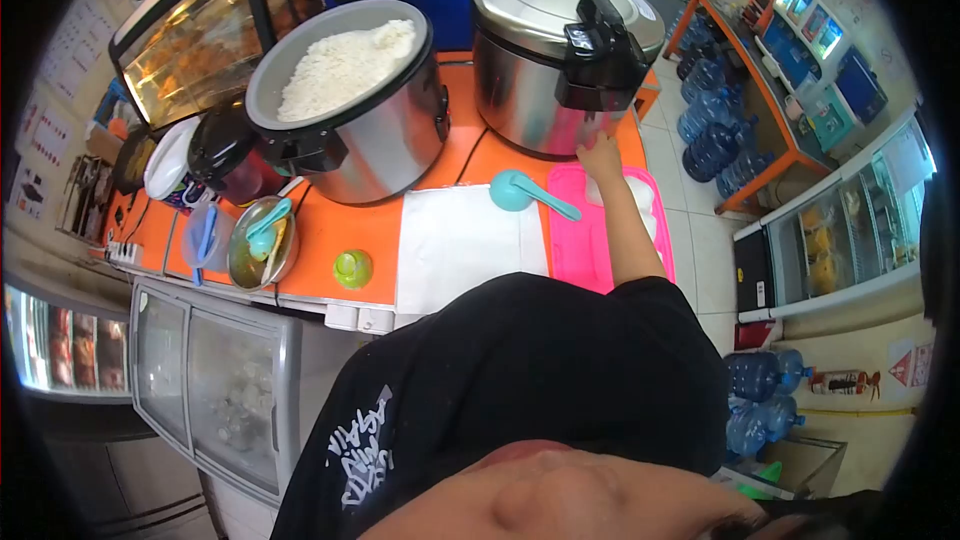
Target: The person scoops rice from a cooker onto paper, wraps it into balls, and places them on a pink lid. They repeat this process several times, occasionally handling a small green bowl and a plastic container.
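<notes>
My right hand reaches over the far edge of a pink tray, near the base of the closed steel rice cooker; its fingers are too small to read. White rounded items lie in the tray, partly behind my forearm. A turquoise scoop rests with its bowl on white paper and its handle over the tray. To the left, an open cooker holds white rice. My left hand is out of view.
A metal bowl with utensils, a clear container and a green cup stand on the orange table. Dark lidded containers and a lit glass food case are at the left. Water jugs line the floor at right.
</notes>
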Action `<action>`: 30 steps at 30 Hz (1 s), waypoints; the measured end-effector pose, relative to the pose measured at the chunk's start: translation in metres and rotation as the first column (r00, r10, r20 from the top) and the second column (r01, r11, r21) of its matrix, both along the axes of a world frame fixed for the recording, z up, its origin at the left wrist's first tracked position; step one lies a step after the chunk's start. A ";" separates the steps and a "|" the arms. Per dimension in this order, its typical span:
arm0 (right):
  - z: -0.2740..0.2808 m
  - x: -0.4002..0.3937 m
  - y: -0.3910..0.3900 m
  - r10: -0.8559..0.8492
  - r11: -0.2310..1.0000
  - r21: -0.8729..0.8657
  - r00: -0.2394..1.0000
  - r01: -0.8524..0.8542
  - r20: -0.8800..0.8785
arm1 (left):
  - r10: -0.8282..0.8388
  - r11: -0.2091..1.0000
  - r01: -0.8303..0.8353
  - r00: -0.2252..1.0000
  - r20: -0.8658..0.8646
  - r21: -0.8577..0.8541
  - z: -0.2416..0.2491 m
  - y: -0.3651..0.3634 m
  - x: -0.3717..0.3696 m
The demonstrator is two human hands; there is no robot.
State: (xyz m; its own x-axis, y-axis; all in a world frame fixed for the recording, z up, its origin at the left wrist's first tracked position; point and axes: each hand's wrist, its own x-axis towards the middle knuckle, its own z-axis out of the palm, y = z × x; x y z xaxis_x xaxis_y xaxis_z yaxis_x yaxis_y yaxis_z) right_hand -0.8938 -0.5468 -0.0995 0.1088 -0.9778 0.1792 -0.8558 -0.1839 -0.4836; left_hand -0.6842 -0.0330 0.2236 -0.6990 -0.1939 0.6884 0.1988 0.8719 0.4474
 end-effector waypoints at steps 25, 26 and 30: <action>0.095 0.154 0.114 0.901 0.432 -0.181 0.430 -0.883 0.055 | -0.010 0.943 -0.089 0.956 0.293 0.322 -0.061 -0.062 -0.041; 0.101 0.150 0.120 0.912 0.409 -0.119 0.404 -0.905 0.064 | -0.039 0.928 -0.076 0.954 0.298 0.364 -0.066 -0.067 -0.046; 0.106 0.133 0.123 0.891 0.450 -0.012 0.448 -0.893 0.067 | -0.071 0.908 -0.079 0.939 0.337 0.411 -0.078 -0.073 -0.047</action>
